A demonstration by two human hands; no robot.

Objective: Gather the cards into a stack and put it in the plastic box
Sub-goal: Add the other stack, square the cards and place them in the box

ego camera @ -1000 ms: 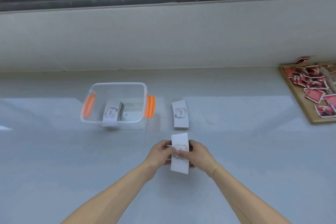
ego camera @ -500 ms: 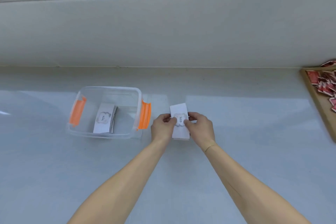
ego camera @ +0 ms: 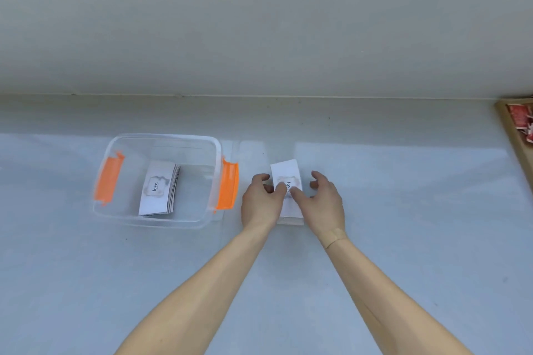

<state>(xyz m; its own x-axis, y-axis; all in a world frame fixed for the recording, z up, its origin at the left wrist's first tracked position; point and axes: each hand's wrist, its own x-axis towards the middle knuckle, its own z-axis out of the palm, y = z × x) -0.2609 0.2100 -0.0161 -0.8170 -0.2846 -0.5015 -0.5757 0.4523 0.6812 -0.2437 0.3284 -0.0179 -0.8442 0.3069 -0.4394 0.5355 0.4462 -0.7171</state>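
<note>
A clear plastic box [ego camera: 161, 138] with orange side clips stands at the left, and a white card stack [ego camera: 158, 188] marked "love" lies inside it. Just right of the box, a second white stack of cards [ego camera: 286, 172] lies on the table. My left hand [ego camera: 259, 204] grips this stack's left edge, thumb on top. My right hand [ego camera: 324, 204] has its thumb on the top card, and its fingers curl a little off the right edge. The near part of the stack is hidden under my thumbs.
The pale glossy table [ego camera: 403, 239] meets a wall ledge at the back. A wooden tray [ego camera: 512, 130] with red packets pokes in at the far right edge.
Both hands carried the cards they held away from me and set them on the pile beside the box, making one stack. My right fingers have loosened from its side.
</note>
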